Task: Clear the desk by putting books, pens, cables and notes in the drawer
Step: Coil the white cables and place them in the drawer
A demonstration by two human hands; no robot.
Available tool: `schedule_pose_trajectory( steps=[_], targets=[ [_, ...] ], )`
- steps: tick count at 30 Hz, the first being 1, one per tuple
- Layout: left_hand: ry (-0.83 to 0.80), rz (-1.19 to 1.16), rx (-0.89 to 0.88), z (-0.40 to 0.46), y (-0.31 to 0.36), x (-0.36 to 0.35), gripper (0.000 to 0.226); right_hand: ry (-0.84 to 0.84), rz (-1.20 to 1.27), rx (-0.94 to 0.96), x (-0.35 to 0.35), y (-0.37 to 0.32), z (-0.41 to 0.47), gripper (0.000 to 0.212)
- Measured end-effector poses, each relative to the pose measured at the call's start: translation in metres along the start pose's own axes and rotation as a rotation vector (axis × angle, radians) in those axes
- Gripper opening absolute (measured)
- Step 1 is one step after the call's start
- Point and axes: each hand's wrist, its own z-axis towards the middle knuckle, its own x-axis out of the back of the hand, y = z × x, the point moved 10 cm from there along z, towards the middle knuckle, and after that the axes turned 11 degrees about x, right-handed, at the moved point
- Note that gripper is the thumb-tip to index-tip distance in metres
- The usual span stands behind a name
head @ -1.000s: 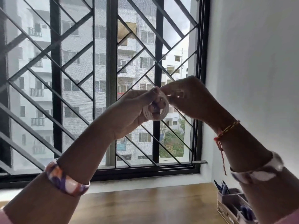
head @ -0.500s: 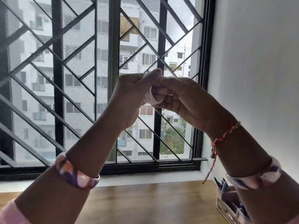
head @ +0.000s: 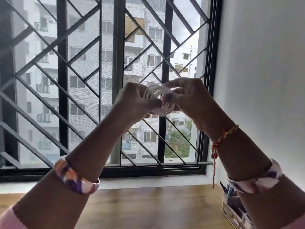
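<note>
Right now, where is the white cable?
In the head view the coiled white cable is held up at centre, gripped between the left hand and right hand, in front of the window grille and above the wooden desk.

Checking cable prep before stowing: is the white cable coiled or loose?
Coiled. The white cable shows several stacked loops, gripped between the left hand and right hand, held up in front of the window. Its ends are hidden.

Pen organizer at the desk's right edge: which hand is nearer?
Right. The right hand is up at the white cable coil, on the pen organizer's side; the left hand grips the coil's far side.
</note>
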Motion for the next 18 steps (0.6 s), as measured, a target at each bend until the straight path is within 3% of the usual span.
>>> schedule_pose_trajectory(
  steps=[4,11,18],
  targets=[
    [-0.164,-0.319,0.202,-0.002,-0.025,-0.013,0.014,-0.057,0.151,-0.093,-0.006,0.007,-0.003,0.034],
    [-0.229,-0.716,0.308,-0.002,-0.036,-0.021,0.034,-0.041,0.366,-0.197,-0.002,0.015,-0.005,0.049],
    [-0.188,-0.552,0.311,0.001,-0.043,-0.023,0.052,-0.031,0.254,-0.153,-0.002,0.027,-0.007,0.04]
  ],
)
